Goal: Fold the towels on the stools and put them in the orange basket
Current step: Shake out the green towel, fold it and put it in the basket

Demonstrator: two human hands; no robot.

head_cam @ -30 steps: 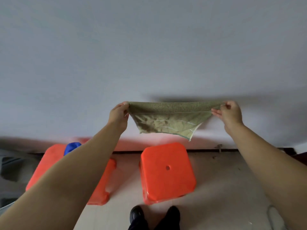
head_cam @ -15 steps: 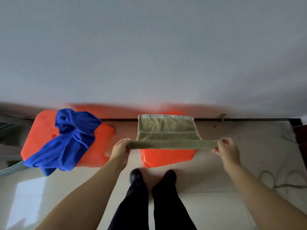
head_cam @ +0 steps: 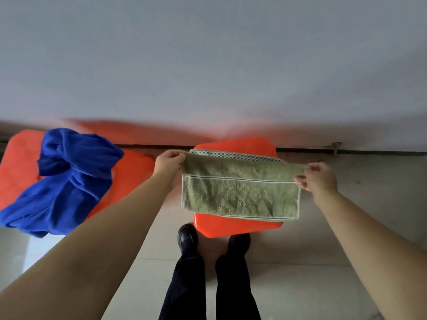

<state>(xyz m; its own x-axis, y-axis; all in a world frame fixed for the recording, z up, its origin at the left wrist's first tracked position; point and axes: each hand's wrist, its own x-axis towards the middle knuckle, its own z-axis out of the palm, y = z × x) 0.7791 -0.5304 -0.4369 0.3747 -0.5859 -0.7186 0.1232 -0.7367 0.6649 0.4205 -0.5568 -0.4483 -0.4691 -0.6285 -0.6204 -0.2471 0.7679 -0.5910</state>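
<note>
The green towel shows a looped, nubbly terry cloth, matt all over, with a flat woven band across it and a checked woven strip along its far edge. Under it the orange stool is smooth moulded plastic with a soft sheen. The blue towel looks like finer, plush cloth, matt and creased, on another orange plastic stool. The floor is glossy pale tile, the shoes shiny black

Two orange stools on pale tiled floor: left stool under crumpled blue towel, right stool under green towel.
</note>
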